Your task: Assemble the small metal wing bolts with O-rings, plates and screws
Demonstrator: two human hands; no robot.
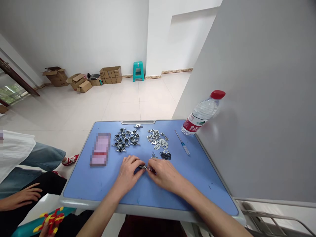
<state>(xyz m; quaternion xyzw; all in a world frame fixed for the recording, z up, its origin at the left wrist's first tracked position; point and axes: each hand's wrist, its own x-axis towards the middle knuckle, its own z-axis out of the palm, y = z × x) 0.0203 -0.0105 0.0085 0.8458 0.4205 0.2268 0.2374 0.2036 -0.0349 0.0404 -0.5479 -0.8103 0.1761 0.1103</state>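
Note:
Near the table's front middle, my left hand [128, 173] pinches a small metal part [142, 167], mostly covered by the fingers. From the other side my right hand [162, 171] closes its fingertips at the same spot; what exactly they grip is hidden. Just beyond the hands lie small screws [154, 155], black rubber rings [165, 155] and flat metal plates [161, 144]. Behind these is a pile of metal levers [155, 134]. Further left sit several metal fittings with black round centres [125, 140], and one separate metal piece [138, 126] at the back edge.
A screwdriver [182, 143] lies at the right, near a tilted water bottle [201, 113] by the grey panel [261, 108]. A blurred pink rectangular item [100, 149] is at left. Other people sit at left, one hand [26, 196] resting. Cardboard boxes [111, 75] and a stool [138, 71] stand behind.

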